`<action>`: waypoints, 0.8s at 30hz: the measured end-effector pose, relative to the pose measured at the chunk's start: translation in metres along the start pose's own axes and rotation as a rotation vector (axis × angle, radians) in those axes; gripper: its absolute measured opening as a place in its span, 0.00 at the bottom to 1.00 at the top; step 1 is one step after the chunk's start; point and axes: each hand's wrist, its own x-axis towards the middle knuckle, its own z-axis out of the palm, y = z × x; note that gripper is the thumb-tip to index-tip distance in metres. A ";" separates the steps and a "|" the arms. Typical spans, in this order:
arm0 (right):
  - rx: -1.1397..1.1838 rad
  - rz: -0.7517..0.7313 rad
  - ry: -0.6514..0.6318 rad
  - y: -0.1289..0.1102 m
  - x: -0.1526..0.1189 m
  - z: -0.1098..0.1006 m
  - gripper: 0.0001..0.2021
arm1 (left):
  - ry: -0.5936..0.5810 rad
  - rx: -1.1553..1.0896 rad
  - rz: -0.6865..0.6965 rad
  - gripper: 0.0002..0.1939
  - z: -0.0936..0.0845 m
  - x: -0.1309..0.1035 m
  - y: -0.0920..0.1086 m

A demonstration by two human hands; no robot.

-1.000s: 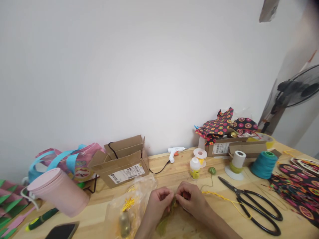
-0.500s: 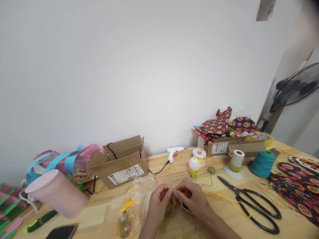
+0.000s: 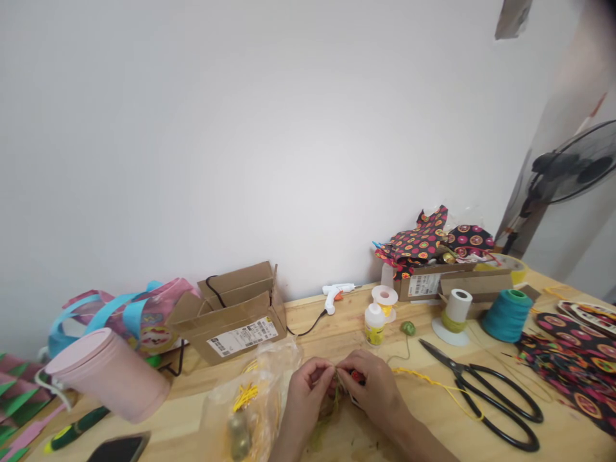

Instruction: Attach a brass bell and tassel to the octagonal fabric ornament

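Close together over the table, my left hand (image 3: pixel 310 391) and my right hand (image 3: pixel 369 388) pinch thin olive-green thread (image 3: pixel 336 391) between thumbs and fingertips. Beneath my right fingers a small dark and red piece with a pale edge (image 3: pixel 357 377) shows in part; the rest is hidden by the hand. A yellow braided cord (image 3: pixel 423 378) trails right from my right hand. Left of my left hand lies a clear plastic bag (image 3: pixel 269 372) with yellow cords (image 3: pixel 246 396) and a gold-coloured round object (image 3: pixel 239 436) inside.
Large black-handled scissors (image 3: pixel 491 398) lie to the right, before a teal thread cone (image 3: pixel 506 316). A glue bottle (image 3: pixel 374 326), a ribbon spool (image 3: pixel 385 296) and a glue gun (image 3: pixel 334 295) stand or lie behind my hands. Leftward are a cardboard box (image 3: pixel 245 337), a pink container (image 3: pixel 113 378) and a phone (image 3: pixel 119 448).
My right hand has turned slightly and its fingertips have moved a little closer to the left ones. The thread ends now hang more visibly below the pinch.
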 end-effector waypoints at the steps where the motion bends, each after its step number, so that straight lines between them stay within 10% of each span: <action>1: -0.020 -0.010 0.007 0.000 0.000 0.001 0.07 | 0.003 0.002 0.000 0.09 0.000 0.000 0.000; 24: -0.029 0.021 0.045 0.000 -0.001 0.001 0.06 | 0.016 0.110 -0.019 0.08 -0.005 -0.002 0.003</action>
